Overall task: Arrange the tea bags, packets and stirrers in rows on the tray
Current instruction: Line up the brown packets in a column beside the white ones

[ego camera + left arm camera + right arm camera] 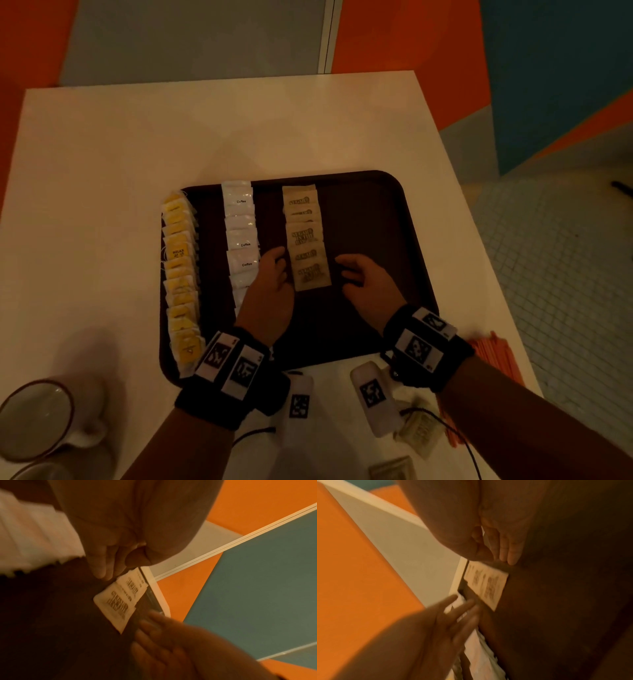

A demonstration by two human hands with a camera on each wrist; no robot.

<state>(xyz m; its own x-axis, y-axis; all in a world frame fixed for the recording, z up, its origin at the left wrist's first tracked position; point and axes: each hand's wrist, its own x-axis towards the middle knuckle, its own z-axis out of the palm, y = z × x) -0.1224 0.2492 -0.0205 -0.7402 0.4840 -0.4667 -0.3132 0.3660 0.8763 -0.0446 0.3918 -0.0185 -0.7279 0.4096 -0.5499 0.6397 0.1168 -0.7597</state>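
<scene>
A dark brown tray lies on the white table. It holds a row of yellow tea bags along its left edge, a row of white coffee packets, and a row of brown sugar packets. My left hand sits with relaxed fingers at the left edge of the nearest sugar packets. My right hand hovers just right of the same packets, a small gap away, its fingers loose. Neither hand holds anything.
Orange stirrers lie on the table right of the tray. Loose sugar packets rest by the table's front edge, under my right forearm. A mug stands at the front left. The tray's right third is bare.
</scene>
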